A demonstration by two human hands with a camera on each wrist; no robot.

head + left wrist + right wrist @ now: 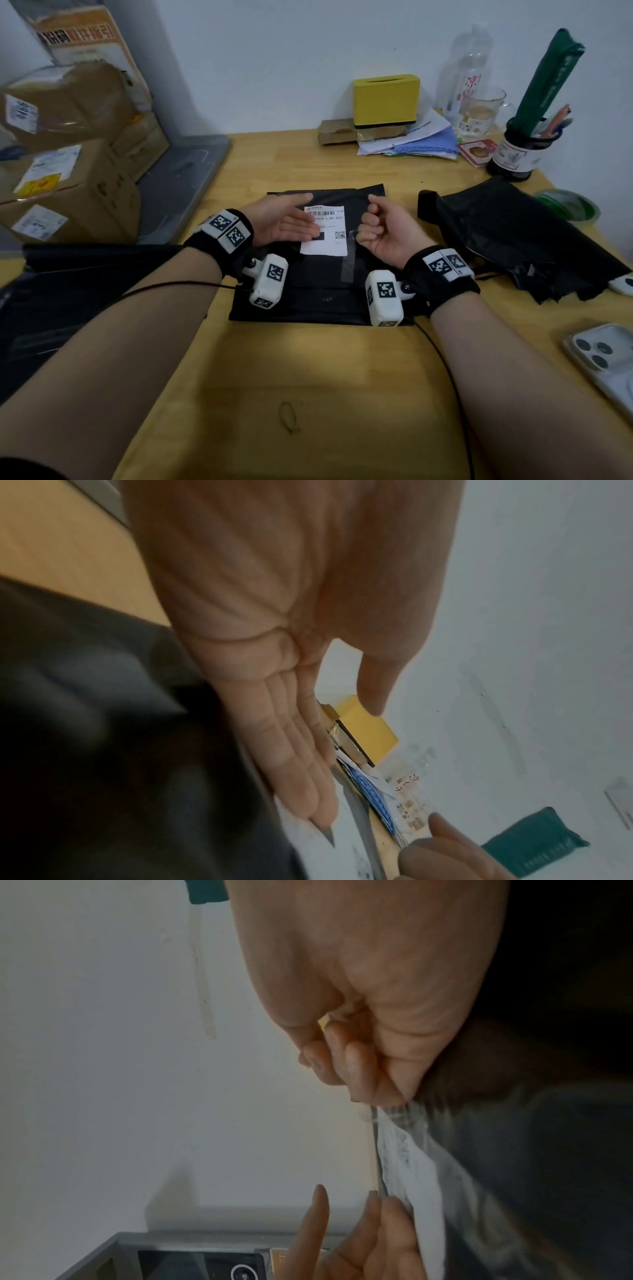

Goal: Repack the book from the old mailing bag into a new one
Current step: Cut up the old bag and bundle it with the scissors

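Note:
A flat black mailing bag point(318, 294) lies in the middle of the wooden table point(308, 377), with a white shipping label point(327, 240) and clear tape on top. The book is not visible. My left hand point(301, 217) is open, fingers straight, its little-finger edge on the label's left side; the left wrist view shows the same flat left hand point(301, 750). My right hand point(373, 219) hovers over the bag just right of the label, fingers curled into the palm and holding nothing point(342, 1064). A crumpled black bag point(513, 240) lies to the right.
More black plastic point(68, 291) lies at the left under my forearm. Cardboard parcels point(68, 171) and a grey tray point(185, 181) stand at the left. A yellow box point(387, 99), papers, glass mug point(483, 109) and pen jar point(520, 150) line the back. Green tape roll point(572, 205) and phone point(606, 356) sit right.

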